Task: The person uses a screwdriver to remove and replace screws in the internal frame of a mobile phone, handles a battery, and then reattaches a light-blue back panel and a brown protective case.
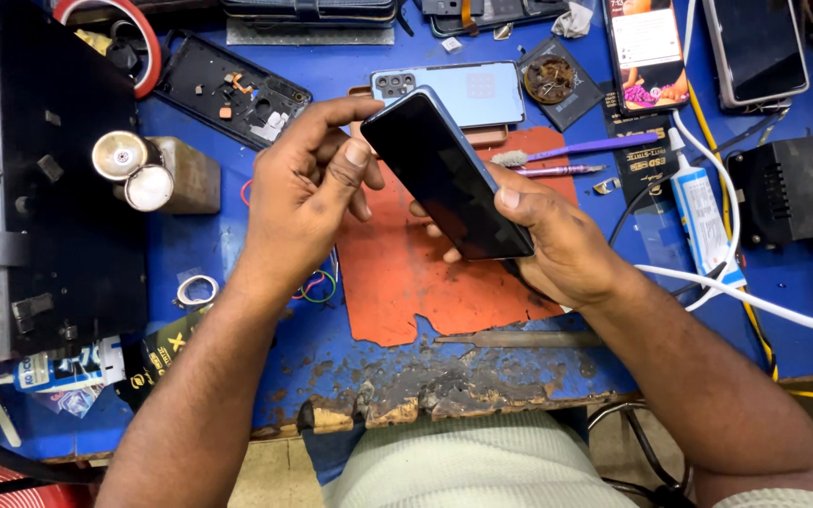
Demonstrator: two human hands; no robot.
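Left to right across the blue table (190,240).

Far left: black stand (58,179) with two round lenses just beside it. Above, an opened phone shell (228,89) lies flat, screen side down.

Left hand (298,202): raised over the orange mat (406,273), thumb on the front glass near the upper end of the dark phone (444,174), index finger curled over that top corner. Grip of this hand is light, fingers partly bent, pinching only the top end.

The dark phone is held in the air between both hands, above the mat, not touching the table. Its long axis runs diagonally, upper end toward the left hand, lower end down toward the right hand. Screen faces up, dark.

Right hand (557,245): grip clenched around the lower end of the phone, thumb on the glass edge, fingers underneath. This hand carries most of it; the lower end sits deeper in this grip than the upper end sits in the left.

Behind the phone: a light blue phone (468,92) lying back up. Further right: purple brush (581,148), glue tube (703,221), white cable (755,301), black box (792,188).
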